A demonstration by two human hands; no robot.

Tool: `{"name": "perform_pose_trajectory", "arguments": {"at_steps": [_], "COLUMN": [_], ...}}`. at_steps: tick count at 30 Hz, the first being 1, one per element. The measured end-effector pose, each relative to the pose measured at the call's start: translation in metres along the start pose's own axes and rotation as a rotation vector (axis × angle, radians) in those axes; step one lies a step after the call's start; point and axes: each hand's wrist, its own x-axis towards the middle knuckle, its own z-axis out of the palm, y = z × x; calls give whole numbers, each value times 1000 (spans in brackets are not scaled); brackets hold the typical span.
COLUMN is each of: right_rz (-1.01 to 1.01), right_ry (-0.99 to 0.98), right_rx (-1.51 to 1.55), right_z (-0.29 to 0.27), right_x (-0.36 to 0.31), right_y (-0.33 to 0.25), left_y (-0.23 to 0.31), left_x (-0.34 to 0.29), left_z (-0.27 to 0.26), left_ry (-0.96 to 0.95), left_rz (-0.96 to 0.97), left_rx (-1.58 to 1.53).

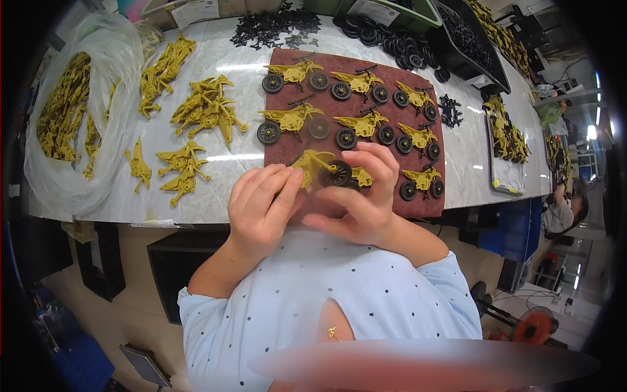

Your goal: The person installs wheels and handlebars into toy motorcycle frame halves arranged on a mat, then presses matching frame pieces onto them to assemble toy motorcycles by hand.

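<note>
My left hand point(260, 204) pinches a yellow toy motorcycle body point(308, 164) above the near edge of the dark red cloth point(297, 198). A black spoked wheel point(336, 174) sits at the right end of this body. Around that wheel my right hand point(367, 199) is curved, its fingers spread and the thumb apart; whether the fingertips touch the rim is unclear. Beyond my hands, several yellow toy motorcycles point(358, 127) with black wheels and handlebars stand in rows on the cloth. One point(361, 176) is partly hidden behind my right hand.
Loose yellow bodies point(208, 108) lie left of the cloth, beside a clear plastic bag point(117, 46) full of them. Black handlebar pieces point(277, 26) and black wheels point(408, 49) are heaped at the back. Right are a black bin point(496, 72) and a tray point(506, 179) with yellow parts.
</note>
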Motion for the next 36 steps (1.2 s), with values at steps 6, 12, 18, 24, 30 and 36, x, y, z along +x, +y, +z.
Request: {"name": "perform_pose_trajectory", "arguments": {"at_steps": [6,12,18,24,30,36], "right_rz": [11,-83,-230,-81,339,28], "right_ry": [37,66,156,9,-31,295], "right_rx": [-68,4,-88,-32,497,47], "right_z": [8,13,18,8,15,0], "right_x": [1,-7,-13,-4,-21,-11], "right_y": [-7,-4,0,3,16,5], "left_y": [5,5,8,2,1,7], "left_x": [0,-2,0,-1,-3,-1], "left_z": [-1,3,5,5,7,7], "left_ry": [-11,-44,-60,-74,-39,-41], "left_rz": [79,62,95,-27,-243,-145], "left_rx": [204,171,179,-1,-384,-64]}}
